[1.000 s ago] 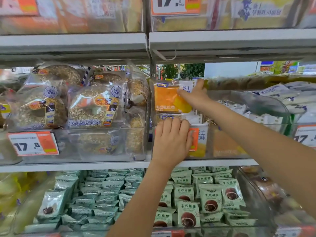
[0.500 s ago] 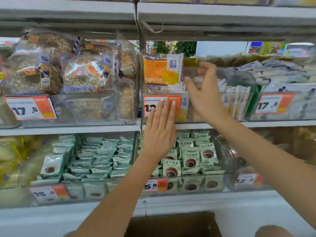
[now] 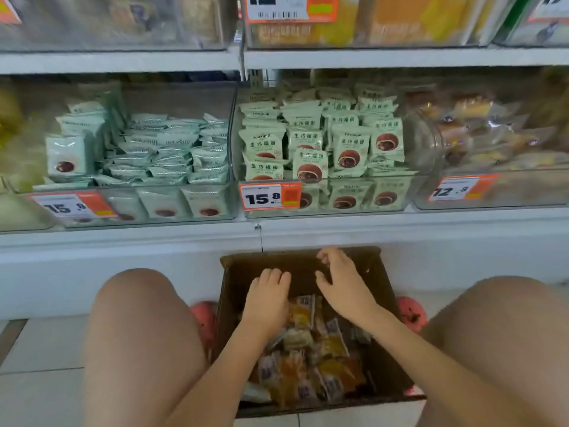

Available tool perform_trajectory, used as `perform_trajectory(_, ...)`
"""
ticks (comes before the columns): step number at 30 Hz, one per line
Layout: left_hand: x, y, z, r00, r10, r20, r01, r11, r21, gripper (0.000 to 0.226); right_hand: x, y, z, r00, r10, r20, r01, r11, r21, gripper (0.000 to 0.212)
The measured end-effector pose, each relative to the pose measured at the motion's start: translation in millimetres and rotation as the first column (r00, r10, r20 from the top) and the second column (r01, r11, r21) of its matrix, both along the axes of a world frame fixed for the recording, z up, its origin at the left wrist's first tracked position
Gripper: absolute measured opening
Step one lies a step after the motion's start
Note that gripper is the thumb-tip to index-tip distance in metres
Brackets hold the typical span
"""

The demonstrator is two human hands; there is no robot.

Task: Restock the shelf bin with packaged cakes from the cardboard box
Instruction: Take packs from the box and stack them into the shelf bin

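An open brown cardboard box (image 3: 383,298) stands on the floor between my knees, filled with orange and yellow packaged cakes (image 3: 311,368). Both hands are inside it. My left hand (image 3: 267,303) lies palm down on the packs with its fingers curled, and their tips are hidden. Over the far end of the box, my right hand (image 3: 340,288) hovers with fingers spread and nothing in it. The clear shelf bin (image 3: 400,41) with the same orange packs sits at the top edge, behind a 12-something price tag.
Below that bin, clear bins of pale green packs (image 3: 323,143) and a bin of mixed pastries (image 3: 480,140) line the lower shelf. My bare knees (image 3: 138,318) flank the box. Pink shoes (image 3: 411,314) show beside it on the tiled floor.
Both hands have left the upper shelf bin and dropped into the cardboard box. The view has tilted down from the shelves to the floor.
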State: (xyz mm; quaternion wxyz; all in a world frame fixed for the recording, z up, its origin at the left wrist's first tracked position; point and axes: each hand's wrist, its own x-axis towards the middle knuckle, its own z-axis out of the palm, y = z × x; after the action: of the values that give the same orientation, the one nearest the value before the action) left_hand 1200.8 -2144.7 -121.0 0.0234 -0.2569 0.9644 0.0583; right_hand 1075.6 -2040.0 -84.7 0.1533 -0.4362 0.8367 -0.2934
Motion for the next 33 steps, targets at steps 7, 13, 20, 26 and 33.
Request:
perform_trajectory(7,6,5,-54,0.94,0.159,0.301,-0.255,0.913,0.317,0.043,-2,-7,-101,0.923,-0.144,0.357,-0.061,0.861,0.505,0.058)
perform_trajectory(13,10,23,-88,0.875,0.188,0.447,-0.391,0.817,0.423,0.057,-1,-36,-152,0.822,-0.384,0.422,0.066,0.799,0.598,0.061)
perform_trajectory(20,22,25,-110,0.87,0.246,0.428,-0.445,0.766,0.465,0.052,1,-52,-195,0.598,-0.653,0.465,0.297,0.719,0.628,0.052)
perform_trajectory(26,30,18,-115,0.864,0.316,0.393,-0.485,0.729,0.482,0.049,5,-42,-217,0.484,-0.725,0.49,0.356,0.675,0.647,0.037)
perform_trajectory(33,26,18,-113,0.818,0.489,0.303,-0.555,0.535,0.637,0.037,16,-41,-199,0.301,-0.708,0.639,0.557,0.675,0.484,0.02)
